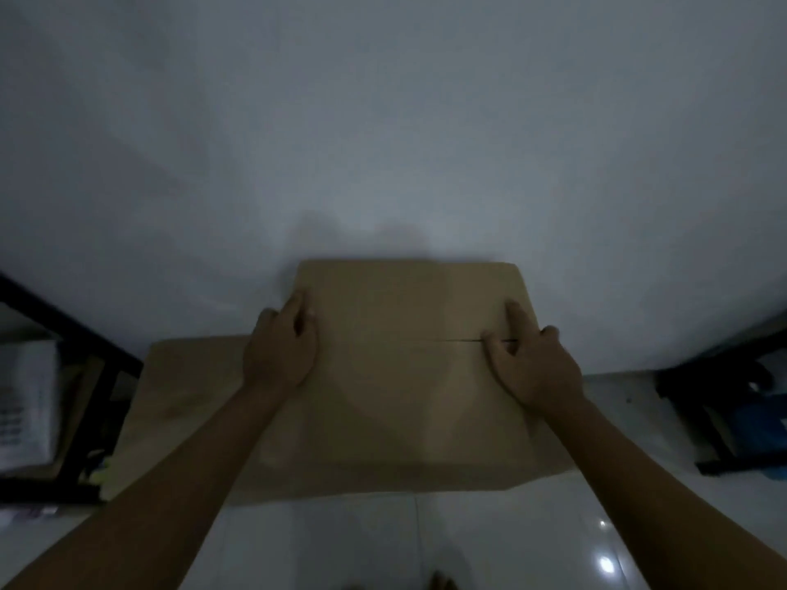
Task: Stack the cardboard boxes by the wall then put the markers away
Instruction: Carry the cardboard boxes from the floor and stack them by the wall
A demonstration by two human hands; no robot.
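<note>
A large brown cardboard box [409,402] stands against the white wall [383,142], its closed top flaps facing me with a seam across the middle. It lies partly over a second, lower cardboard box [187,389] that sticks out to the left. My left hand [281,351] grips the top box at its left edge, fingers on the lid. On the right side my right hand [532,364] holds the lid, with fingers spread over the seam and the thumb at the right edge. I can make out no markers in this dim view.
A black metal shelf [106,364] stands at the left with a white stack [25,398] on it. Another black shelf [715,419] holding something blue [762,423] is at the right. Glossy white floor tiles [468,542] lie in front of the boxes.
</note>
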